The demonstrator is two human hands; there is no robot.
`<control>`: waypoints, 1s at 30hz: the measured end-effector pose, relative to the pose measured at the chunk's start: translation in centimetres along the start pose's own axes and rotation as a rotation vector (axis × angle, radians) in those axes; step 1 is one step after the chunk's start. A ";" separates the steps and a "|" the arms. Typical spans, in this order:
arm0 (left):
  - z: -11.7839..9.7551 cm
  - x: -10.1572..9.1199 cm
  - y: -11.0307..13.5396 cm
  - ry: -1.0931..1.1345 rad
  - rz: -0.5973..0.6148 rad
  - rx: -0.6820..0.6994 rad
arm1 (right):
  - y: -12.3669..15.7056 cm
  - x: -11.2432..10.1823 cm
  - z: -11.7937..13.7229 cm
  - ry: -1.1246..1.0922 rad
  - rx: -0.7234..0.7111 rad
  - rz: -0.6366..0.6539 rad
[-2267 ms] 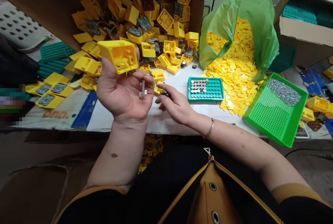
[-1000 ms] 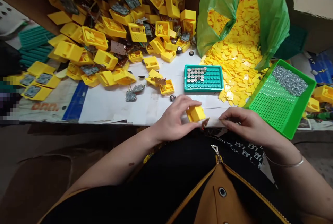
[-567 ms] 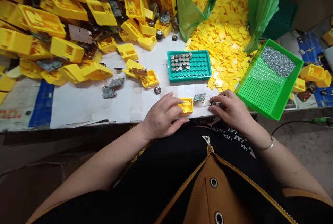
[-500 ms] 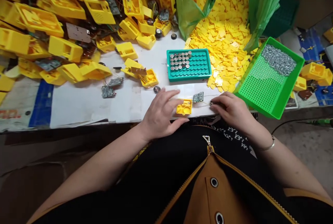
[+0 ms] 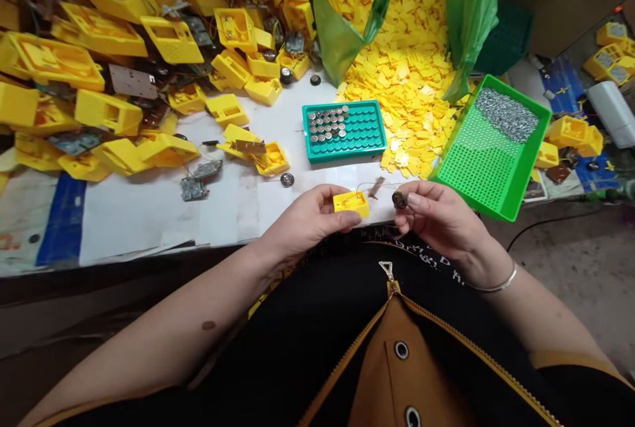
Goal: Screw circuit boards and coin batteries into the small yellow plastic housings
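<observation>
Yellow open-topped plastic case (image 5: pixel 351 204) is at the near edge of the white paper-covered bench (image 5: pixel 248 195), half-curled left hand (image 5: pixel 315 219) gripping it thumb to fingers — tilted up now, lying flatter half a second ago. Just right, small brown circuit board (image 5: pixel 377 187) has turned edge-on, thin wires (image 5: pixel 364 184) between. Right hand (image 5: pixel 439 219) pinches black round part (image 5: pixel 399 199), face now showing — so case and round part look controlled, board ungripped.
</observation>
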State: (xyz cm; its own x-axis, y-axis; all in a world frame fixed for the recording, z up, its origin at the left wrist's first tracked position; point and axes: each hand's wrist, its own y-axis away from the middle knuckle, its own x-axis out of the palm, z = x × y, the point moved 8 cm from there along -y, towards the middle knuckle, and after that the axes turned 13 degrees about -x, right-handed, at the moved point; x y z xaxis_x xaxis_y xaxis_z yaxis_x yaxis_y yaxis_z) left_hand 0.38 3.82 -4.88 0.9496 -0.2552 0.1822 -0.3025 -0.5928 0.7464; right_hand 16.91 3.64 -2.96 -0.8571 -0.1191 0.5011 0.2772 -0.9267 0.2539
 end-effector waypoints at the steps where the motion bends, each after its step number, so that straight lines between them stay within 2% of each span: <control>1: 0.0 0.4 0.0 0.057 0.040 -0.031 | -0.1 0.1 0.2 -0.034 -0.015 -0.010; 4: 0.4 2.2 0.0 0.168 0.187 -0.112 | -0.3 -0.7 0.7 -0.070 -0.078 -0.078; 6: 1.3 3.9 0.1 0.146 0.324 -0.226 | -0.2 -1.5 0.4 -0.034 -0.051 -0.117; 8: 2.1 5.2 0.1 0.150 0.410 -0.296 | -0.1 -2.1 0.1 0.000 -0.001 -0.138; 12: 2.6 6.3 -0.2 0.246 0.439 -0.338 | 0.1 -2.6 1.1 -0.017 -0.077 -0.186; 15: 2.6 7.0 -0.2 0.271 0.491 -0.344 | 0.6 -2.9 1.4 0.028 -0.074 -0.199; 17: 2.0 7.0 -0.4 0.316 0.468 -0.276 | 1.1 -3.2 1.4 0.073 -0.070 -0.204; 19: 1.7 6.8 -0.7 0.334 0.395 -0.207 | 1.6 -3.4 1.5 0.139 -0.092 -0.198; 24: 1.0 6.6 -1.4 0.242 0.214 0.033 | 2.0 -2.6 0.7 0.414 -0.090 -0.076; 26: 0.7 6.7 -1.4 0.160 0.174 0.107 | 1.8 -2.3 1.1 0.564 -0.196 -0.055; 30: 0.2 7.0 -1.2 0.052 0.147 0.204 | 1.7 -1.5 2.5 0.893 -0.511 -0.022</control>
State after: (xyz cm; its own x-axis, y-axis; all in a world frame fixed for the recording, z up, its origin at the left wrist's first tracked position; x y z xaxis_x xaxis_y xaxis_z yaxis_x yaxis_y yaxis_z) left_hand 7.42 2.57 -4.62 0.8956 -0.3133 0.3157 -0.4428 -0.6952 0.5662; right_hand 19.70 3.13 -1.20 -0.9276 -0.1287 -0.3507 0.2188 -0.9481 -0.2308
